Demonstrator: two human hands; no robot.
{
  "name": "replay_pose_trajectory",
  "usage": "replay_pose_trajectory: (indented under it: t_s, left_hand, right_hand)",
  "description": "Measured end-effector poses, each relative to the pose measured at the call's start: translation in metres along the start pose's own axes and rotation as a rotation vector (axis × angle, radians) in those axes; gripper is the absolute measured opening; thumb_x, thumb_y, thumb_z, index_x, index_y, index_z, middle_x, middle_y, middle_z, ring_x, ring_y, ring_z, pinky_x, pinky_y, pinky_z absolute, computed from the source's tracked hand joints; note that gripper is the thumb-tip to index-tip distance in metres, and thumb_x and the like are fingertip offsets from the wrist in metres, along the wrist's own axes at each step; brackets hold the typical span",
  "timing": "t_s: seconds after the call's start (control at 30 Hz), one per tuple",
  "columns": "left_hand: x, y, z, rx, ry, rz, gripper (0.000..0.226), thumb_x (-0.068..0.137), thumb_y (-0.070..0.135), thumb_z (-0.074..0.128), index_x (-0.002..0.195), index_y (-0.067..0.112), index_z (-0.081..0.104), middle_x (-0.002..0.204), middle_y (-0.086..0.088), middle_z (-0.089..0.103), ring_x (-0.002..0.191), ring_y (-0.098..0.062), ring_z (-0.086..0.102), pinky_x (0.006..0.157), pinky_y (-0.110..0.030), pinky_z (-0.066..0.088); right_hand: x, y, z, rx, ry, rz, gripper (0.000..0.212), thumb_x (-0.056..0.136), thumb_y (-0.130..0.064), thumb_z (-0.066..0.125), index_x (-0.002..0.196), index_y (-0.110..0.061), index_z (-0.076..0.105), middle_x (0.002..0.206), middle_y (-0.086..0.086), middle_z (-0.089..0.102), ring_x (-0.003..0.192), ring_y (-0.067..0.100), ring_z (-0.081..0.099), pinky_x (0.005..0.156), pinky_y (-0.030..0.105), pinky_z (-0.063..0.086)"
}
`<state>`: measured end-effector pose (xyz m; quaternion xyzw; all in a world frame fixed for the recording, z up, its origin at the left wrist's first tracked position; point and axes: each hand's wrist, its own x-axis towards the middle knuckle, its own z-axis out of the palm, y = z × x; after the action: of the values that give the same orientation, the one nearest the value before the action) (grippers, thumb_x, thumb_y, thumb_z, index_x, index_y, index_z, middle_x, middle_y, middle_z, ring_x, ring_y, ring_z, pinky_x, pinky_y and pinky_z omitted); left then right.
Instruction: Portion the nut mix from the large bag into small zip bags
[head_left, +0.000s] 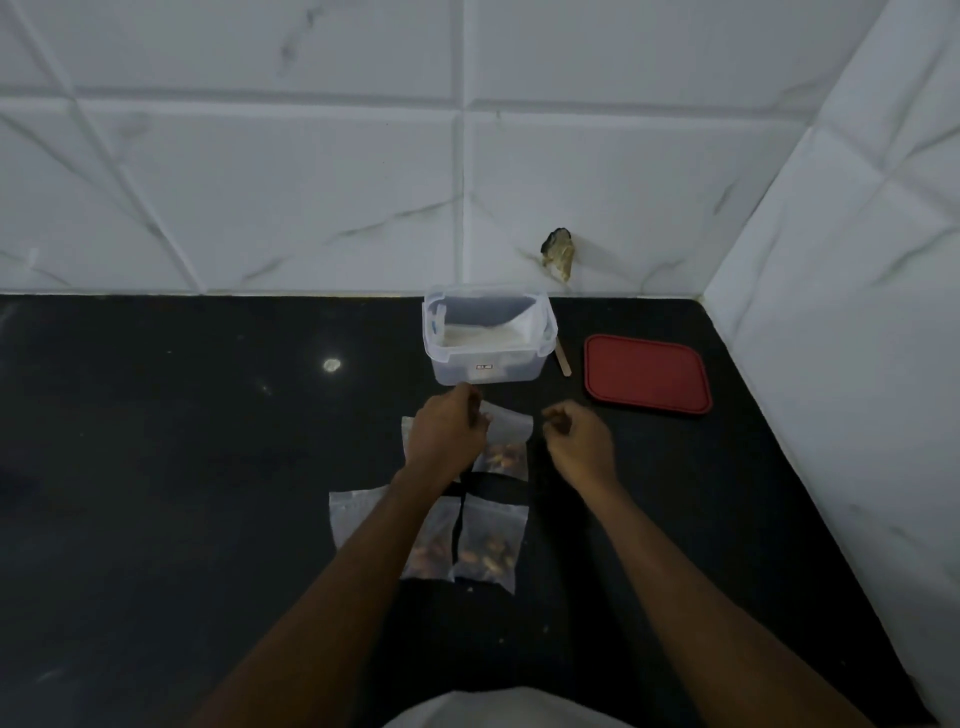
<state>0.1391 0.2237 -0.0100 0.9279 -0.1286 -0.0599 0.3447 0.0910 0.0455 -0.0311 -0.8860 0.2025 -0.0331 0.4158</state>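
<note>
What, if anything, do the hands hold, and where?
The left hand pinches a small zip bag of nuts at its top edge; the right hand appears to hold nothing.

A glossy black stone-like counter (208, 467) is being backed by smooth white marble-look tiles (311, 182) with grey veining. Frosted, thin plastic is being shown by the small zip bags (488, 551), and clear, smooth hard plastic by the tub (488, 358). A matt red plastic lid (647, 381) and a pale wooden stick (563, 359) are being seen near the counter's back right corner.
</note>
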Motion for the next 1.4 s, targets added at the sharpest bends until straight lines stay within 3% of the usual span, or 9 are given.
replay_pose_trajectory:
  t_s: [0.13,0.27,0.47,0.6,0.7,0.8,1.0,1.2,1.4]
  left_hand:
    - [-0.005,0.0,0.006,0.216,-0.119,-0.038,0.037,0.091,0.034,0.06,0.123,0.016,0.05,0.111,-0.009,0.066,0.104,-0.026,0.06,0.089,-0.043,0.052]
    - [-0.009,0.004,0.01,0.242,-0.131,-0.049,0.049,0.088,0.03,0.065,0.13,0.016,0.045,0.116,-0.009,0.062,0.109,-0.027,0.057,0.091,-0.042,0.05]
    - [-0.012,0.006,0.005,-0.309,-0.073,-0.091,0.046,0.084,0.011,0.071,0.123,0.016,0.047,0.107,-0.004,0.062,0.1,-0.022,0.062,0.085,-0.037,0.054]
    - [-0.015,0.012,-0.007,-0.534,-0.101,0.013,0.04,0.089,0.007,0.067,0.118,0.017,0.041,0.105,-0.009,0.063,0.093,-0.022,0.067,0.071,-0.032,0.06]
    - [-0.014,0.009,-0.011,-0.643,-0.127,0.034,0.034,0.091,0.008,0.065,0.119,0.017,0.049,0.116,-0.012,0.06,0.099,-0.024,0.068,0.076,-0.045,0.061]
    - [-0.013,0.008,-0.014,-0.707,-0.232,-0.023,0.04,0.089,0.01,0.066,0.126,0.019,0.054,0.129,-0.009,0.054,0.105,-0.025,0.066,0.074,-0.041,0.061]
    - [0.004,0.014,-0.028,-0.591,-0.245,0.019,0.06,0.084,0.006,0.072,0.139,0.012,0.049,0.135,-0.01,0.054,0.11,-0.024,0.064,0.086,-0.046,0.058]
    - [0.041,0.025,-0.06,-0.377,-0.132,0.125,0.064,0.08,0.005,0.076,0.139,0.01,0.05,0.141,-0.006,0.051,0.12,-0.023,0.057,0.099,-0.04,0.051]
    - [0.09,0.025,-0.086,-0.205,-0.063,0.112,0.067,0.077,0.009,0.079,0.138,0.012,0.052,0.141,-0.007,0.054,0.119,-0.028,0.058,0.106,-0.041,0.044]
  right_hand:
    - [-0.014,0.003,0.008,-0.041,-0.12,0.06,0.024,0.093,-0.019,0.056,0.114,-0.028,0.062,0.111,0.0,0.068,0.103,0.02,0.064,0.086,0.035,0.052]
    - [-0.022,-0.004,0.01,0.008,-0.157,0.08,0.036,0.091,-0.013,0.053,0.124,-0.027,0.058,0.113,0.003,0.066,0.104,0.024,0.063,0.086,0.035,0.052]
    - [-0.03,-0.012,0.001,0.307,-0.172,0.084,0.013,0.093,-0.011,0.059,0.097,-0.024,0.059,0.098,-0.003,0.064,0.092,0.018,0.062,0.075,0.033,0.052]
    - [-0.03,-0.022,-0.014,0.642,-0.283,0.118,0.016,0.095,-0.007,0.061,0.106,-0.018,0.063,0.109,0.002,0.069,0.099,0.019,0.067,0.078,0.036,0.059]
    - [-0.026,-0.03,-0.021,0.702,-0.259,0.085,0.021,0.094,0.0,0.06,0.108,-0.015,0.065,0.109,0.008,0.069,0.099,0.023,0.069,0.08,0.04,0.06]
    - [-0.022,-0.035,-0.022,0.702,-0.283,0.062,0.032,0.093,0.002,0.06,0.119,-0.016,0.064,0.11,0.004,0.067,0.103,0.024,0.068,0.087,0.045,0.058]
    - [0.0,-0.038,-0.033,0.558,-0.364,-0.015,0.045,0.084,-0.001,0.072,0.125,-0.019,0.065,0.121,0.013,0.064,0.109,0.023,0.066,0.082,0.033,0.06]
    - [0.036,-0.078,-0.047,0.391,-0.327,-0.14,0.052,0.078,-0.004,0.08,0.125,-0.022,0.066,0.114,0.001,0.066,0.104,0.012,0.064,0.084,0.021,0.056]
    - [0.084,-0.117,-0.043,0.284,-0.325,-0.189,0.057,0.076,-0.001,0.08,0.129,-0.015,0.063,0.12,0.008,0.065,0.111,0.018,0.062,0.094,0.029,0.054]
